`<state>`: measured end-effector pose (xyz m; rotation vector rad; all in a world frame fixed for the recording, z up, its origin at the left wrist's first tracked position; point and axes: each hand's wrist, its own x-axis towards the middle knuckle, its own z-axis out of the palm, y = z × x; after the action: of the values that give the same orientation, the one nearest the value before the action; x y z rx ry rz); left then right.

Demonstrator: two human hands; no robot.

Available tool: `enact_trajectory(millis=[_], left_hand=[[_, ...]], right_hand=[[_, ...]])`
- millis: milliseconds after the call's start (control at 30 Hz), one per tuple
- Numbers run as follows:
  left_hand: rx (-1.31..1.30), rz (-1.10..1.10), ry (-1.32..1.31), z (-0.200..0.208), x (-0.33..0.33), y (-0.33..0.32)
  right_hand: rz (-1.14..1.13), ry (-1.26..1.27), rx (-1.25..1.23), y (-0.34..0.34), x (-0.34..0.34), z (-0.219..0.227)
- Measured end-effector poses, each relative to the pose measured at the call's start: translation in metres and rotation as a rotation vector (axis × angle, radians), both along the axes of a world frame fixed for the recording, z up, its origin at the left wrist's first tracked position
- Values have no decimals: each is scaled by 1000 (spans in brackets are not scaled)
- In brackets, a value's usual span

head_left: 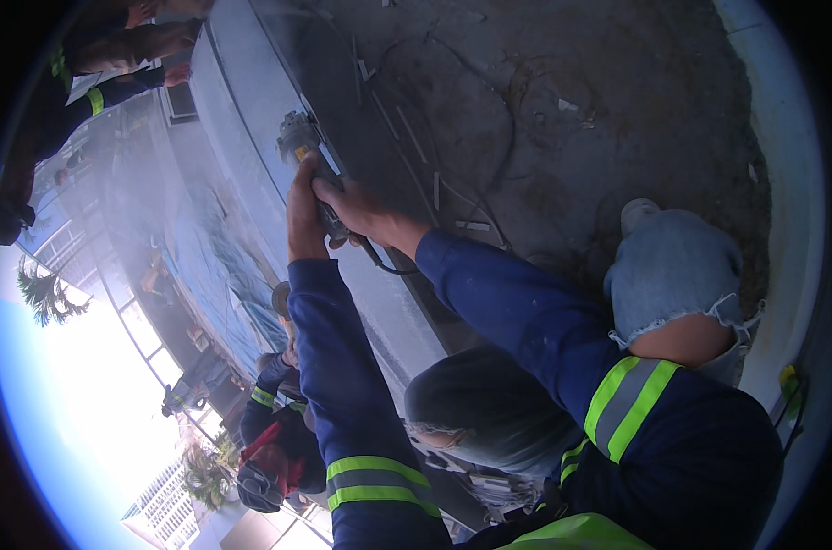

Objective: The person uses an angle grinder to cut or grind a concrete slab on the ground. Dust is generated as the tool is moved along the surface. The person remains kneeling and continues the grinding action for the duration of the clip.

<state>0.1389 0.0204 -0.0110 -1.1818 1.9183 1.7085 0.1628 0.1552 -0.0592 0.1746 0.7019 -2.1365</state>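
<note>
Both of my hands are closed around a grey angle grinder [297,137] with a cord trailing from its rear end. My left hand [304,203] wraps the body just behind the grinder's head. Alongside it, my right hand [359,207] grips the handle further back. The grinder's head rests at or just above a long pale slab [242,82], near a dark line running along it; I cannot tell whether it touches. Its disc is hidden. Haze hangs over the far side of the slab.
A co-worker in a cap [267,467] crouches at lower left with a round-headed tool [281,298]. Other people's arms [127,87] reach the slab at upper left. Cords [507,137] and thin strips [411,137] lie on the dirty floor. A pale curb [792,183] borders the right.
</note>
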Motion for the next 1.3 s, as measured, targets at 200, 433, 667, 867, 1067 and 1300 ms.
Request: enact_trajectory(millis=[200,433,667,867,1067,1300], left_hand=[[-12,8,30,-1,-3,3],[-56,17,40,-2,0,-2],[-57,3,10,1,4,0],[-48,27,-17,1,-1,1],[-77,28,28,-1,0,1],[-101,26,23,-5,2,-8]], right_hand=[[38,0,28,4,-1,2],[-1,37,102,0,3,1],[-34,46,87,1,4,1],[9,2,67,-1,1,2],[12,30,61,0,1,1],[-32,28,124,-6,6,0]])
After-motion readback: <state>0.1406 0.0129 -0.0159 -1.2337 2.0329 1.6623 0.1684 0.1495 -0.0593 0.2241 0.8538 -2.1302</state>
